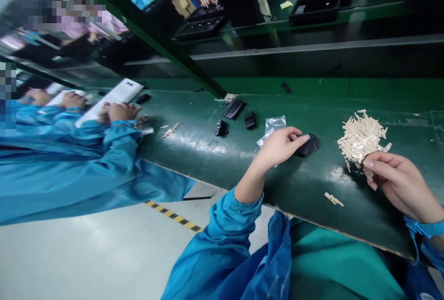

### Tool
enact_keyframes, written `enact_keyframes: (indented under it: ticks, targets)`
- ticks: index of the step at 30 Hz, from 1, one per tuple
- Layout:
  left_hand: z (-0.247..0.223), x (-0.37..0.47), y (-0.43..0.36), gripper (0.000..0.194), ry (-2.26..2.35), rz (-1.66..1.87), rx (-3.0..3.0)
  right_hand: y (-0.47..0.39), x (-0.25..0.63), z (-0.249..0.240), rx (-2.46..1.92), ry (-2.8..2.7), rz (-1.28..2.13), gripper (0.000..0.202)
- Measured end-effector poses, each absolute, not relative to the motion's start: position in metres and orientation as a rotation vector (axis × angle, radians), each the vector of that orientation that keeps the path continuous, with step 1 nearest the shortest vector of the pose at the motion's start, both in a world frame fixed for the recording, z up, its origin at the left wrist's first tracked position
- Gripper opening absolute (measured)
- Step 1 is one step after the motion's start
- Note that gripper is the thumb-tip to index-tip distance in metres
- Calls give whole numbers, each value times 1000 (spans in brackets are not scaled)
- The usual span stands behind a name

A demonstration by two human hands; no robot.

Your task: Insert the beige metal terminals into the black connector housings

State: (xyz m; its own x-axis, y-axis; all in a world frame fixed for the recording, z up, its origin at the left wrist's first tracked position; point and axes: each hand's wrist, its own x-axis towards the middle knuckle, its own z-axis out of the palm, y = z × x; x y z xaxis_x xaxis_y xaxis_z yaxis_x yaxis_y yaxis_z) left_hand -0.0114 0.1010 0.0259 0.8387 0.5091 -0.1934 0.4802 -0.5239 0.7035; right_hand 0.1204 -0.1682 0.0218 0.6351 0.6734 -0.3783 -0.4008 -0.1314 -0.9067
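My left hand (279,146) grips a fanned stack of thin black pieces (310,146) between thumb and fingers, just above the green table. Beside that wrist lies a clear plastic bag (275,126), partly covered by the hand. At the near edge of a heap of small flat beige pieces (362,135), my right hand (395,177) is closed in a pinch. What its fingertips hold is too small and too hidden to make out. A couple of loose beige pieces (333,199) lie between the hands, closer to the table's front edge.
Black ribbed blocks (233,109) and a small black part (221,128) rest left of the bag. A green post (194,71) slants up from the table (208,165). To the left, a co-worker's hands (120,111) touch a white panel (130,88). Black trays (315,10) stand beyond.
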Motion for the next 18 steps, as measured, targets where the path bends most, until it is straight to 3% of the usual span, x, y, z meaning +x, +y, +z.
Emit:
enact_keyframes:
  ticks: [3, 13, 18]
  targets:
    - [18, -14, 104, 41, 690, -132, 2155, -169, 120, 20, -1434, -233, 942, 32]
    - [21, -9, 89, 39, 763, -82, 2224, -167, 124, 18, -1441, -246, 926, 33]
    - [33, -3, 82, 54, 762, -110, 2334, -166, 124, 19, -1432, -247, 923, 32]
